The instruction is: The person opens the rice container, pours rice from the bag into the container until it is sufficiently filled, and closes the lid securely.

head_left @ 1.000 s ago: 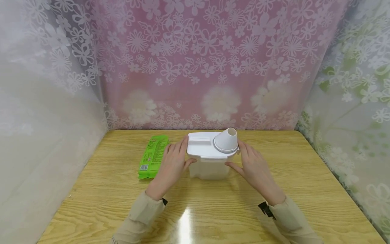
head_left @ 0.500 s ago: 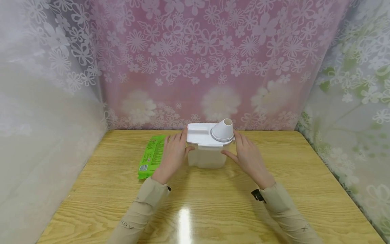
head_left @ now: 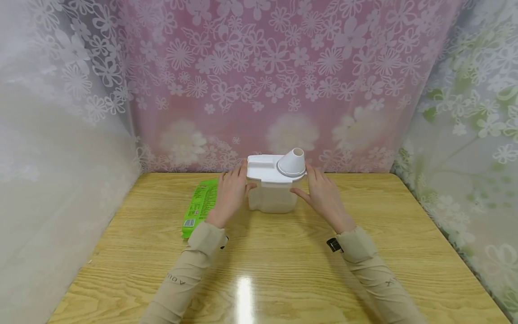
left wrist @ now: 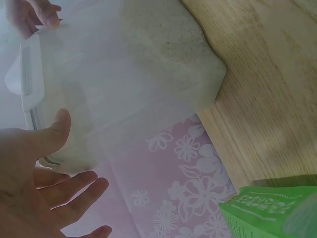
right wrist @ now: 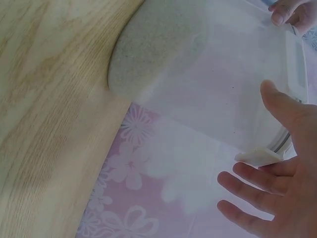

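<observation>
A translucent storage container (head_left: 273,199) stands upright near the table's back edge. Its white lid (head_left: 265,170) has a recessed handle and a cone-shaped spout (head_left: 292,163). Pale grainy contents (right wrist: 156,47) fill its lower part in the right wrist view. My left hand (head_left: 231,193) grips the container's left end just under the lid, thumb on the front face. At the opposite end my right hand (head_left: 327,197) holds it likewise, its thumb also on the front. Fingers of the left hand (left wrist: 44,178) spread past the side in the left wrist view.
A bright green printed pack (head_left: 197,209) lies left of the container, partly behind my left forearm. The wooden table (head_left: 283,279) ends at a pink floral curtain (head_left: 226,90). Pale sheets hang at both sides.
Both hands have moved the container away from me, toward the back edge, and slightly left. Its grip by the two hands looks the same. The green pack stays put.
</observation>
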Demonstrator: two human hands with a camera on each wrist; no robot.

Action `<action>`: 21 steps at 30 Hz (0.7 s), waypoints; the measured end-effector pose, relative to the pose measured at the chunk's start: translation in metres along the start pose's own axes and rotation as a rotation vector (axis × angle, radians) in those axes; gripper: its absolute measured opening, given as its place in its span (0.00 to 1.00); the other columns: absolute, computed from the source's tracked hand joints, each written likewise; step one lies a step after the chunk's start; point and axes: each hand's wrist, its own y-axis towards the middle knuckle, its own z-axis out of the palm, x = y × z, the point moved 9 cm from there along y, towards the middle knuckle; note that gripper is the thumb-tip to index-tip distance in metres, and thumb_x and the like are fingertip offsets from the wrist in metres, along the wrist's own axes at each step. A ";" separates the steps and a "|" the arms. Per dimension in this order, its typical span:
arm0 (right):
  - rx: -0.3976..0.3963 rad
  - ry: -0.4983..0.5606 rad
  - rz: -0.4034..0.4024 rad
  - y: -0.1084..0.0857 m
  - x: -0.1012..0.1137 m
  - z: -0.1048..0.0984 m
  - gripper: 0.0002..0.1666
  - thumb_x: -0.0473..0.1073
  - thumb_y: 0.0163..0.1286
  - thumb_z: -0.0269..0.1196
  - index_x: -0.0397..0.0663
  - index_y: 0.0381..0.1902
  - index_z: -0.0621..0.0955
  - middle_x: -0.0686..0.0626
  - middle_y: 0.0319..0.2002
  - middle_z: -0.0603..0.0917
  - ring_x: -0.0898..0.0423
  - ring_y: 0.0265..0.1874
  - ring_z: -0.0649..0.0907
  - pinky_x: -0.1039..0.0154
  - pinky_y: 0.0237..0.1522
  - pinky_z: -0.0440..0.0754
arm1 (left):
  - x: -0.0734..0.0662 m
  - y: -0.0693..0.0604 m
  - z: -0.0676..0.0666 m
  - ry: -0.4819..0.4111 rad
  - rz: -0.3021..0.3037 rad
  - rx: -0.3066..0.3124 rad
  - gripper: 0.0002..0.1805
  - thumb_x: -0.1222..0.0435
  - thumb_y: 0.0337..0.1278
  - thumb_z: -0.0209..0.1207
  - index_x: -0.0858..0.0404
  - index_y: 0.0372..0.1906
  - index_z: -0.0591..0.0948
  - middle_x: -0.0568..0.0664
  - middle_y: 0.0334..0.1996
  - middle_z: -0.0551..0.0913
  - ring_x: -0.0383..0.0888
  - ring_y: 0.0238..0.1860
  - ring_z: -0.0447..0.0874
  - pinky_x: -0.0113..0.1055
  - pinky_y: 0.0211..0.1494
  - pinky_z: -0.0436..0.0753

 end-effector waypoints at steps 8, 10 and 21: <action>-0.092 -0.019 -0.031 -0.009 0.008 -0.001 0.53 0.53 0.61 0.75 0.25 0.71 0.65 0.28 0.60 0.76 0.31 0.53 0.81 0.39 0.52 0.82 | -0.005 -0.012 0.005 -0.009 -0.001 0.010 0.41 0.56 0.72 0.60 0.69 0.78 0.57 0.65 0.66 0.75 0.61 0.59 0.81 0.60 0.65 0.74; -0.134 -0.010 -0.034 -0.015 0.011 -0.003 0.53 0.50 0.61 0.75 0.26 0.72 0.64 0.28 0.64 0.73 0.31 0.57 0.79 0.38 0.55 0.80 | -0.010 -0.018 0.005 -0.024 0.006 0.001 0.40 0.55 0.73 0.58 0.68 0.79 0.55 0.66 0.69 0.72 0.63 0.61 0.79 0.60 0.66 0.74; -0.027 0.033 0.090 -0.055 0.032 0.012 0.58 0.61 0.67 0.67 0.35 0.79 0.54 0.28 0.78 0.47 0.26 0.75 0.52 0.24 0.63 0.64 | -0.037 -0.064 0.010 0.020 0.087 -0.094 0.55 0.40 0.58 0.64 0.64 0.80 0.55 0.67 0.79 0.48 0.69 0.76 0.54 0.73 0.69 0.61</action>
